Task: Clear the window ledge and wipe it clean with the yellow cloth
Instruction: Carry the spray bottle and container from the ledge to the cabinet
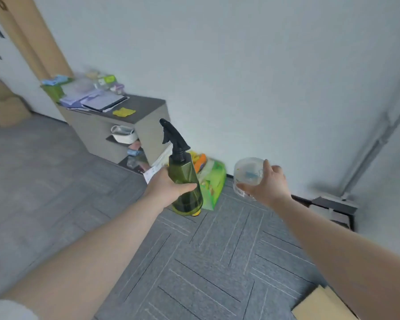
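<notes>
The left hand [169,188] is wrapped around the body of a green spray bottle [184,181], held up in the air above the grey carpet floor [217,262]. The bottle's long axis runs nearly upright, leaning a little so its black trigger head [173,135] tips toward the upper left, with the nozzle pointing left. The right hand [269,183] is closed on a clear plastic tub [247,175], thumb over its top rim and fingers beneath; the tub lies tilted, its open or lidded face turned toward the left, though blur hides which. The two hands are apart, the tub to the right of the bottle. The yellow cloth [124,112] lies flat on the dark top of a low desk [146,106], near its front edge, just beside a stack of papers [102,100] that crowds the left end. A green bag [211,183] sits on the floor against the wall, behind the bottle.
</notes>
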`<state>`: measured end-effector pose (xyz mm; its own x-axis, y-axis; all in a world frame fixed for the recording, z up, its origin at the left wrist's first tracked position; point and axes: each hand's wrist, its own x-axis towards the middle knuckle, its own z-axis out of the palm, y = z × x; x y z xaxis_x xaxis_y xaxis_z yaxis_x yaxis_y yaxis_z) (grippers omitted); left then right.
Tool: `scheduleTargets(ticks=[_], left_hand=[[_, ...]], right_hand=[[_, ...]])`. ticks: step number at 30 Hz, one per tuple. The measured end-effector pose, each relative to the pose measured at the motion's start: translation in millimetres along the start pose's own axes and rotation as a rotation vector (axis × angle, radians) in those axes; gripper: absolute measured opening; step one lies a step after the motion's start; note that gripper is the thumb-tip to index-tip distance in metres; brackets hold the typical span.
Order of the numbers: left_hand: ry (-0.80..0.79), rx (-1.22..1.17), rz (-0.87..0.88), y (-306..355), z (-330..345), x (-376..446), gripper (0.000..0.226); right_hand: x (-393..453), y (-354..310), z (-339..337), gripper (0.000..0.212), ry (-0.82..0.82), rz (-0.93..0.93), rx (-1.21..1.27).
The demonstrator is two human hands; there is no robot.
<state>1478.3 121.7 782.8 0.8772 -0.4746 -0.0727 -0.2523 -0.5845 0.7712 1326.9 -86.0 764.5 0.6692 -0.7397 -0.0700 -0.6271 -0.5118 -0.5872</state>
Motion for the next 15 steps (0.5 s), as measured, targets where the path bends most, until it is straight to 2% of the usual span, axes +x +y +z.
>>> scheduleTargets(ticks=[5, 9, 15], left_hand=[[0.066, -0.018, -0.078, -44, -55, 70, 0.033], [0.085, -0.002, -0.095, -80, -99, 147, 0.051], [0.095, 0.014, -0.047, -117, -174, 276, 0.042]], right_hand=[[77, -83, 61, 0.104, -0.080, -0.117, -0.044], [140, -149, 107, 0.104, -0.071, -0.170, -0.059], [237, -246, 164, 0.107, -0.031, -0.138, -0.053]])
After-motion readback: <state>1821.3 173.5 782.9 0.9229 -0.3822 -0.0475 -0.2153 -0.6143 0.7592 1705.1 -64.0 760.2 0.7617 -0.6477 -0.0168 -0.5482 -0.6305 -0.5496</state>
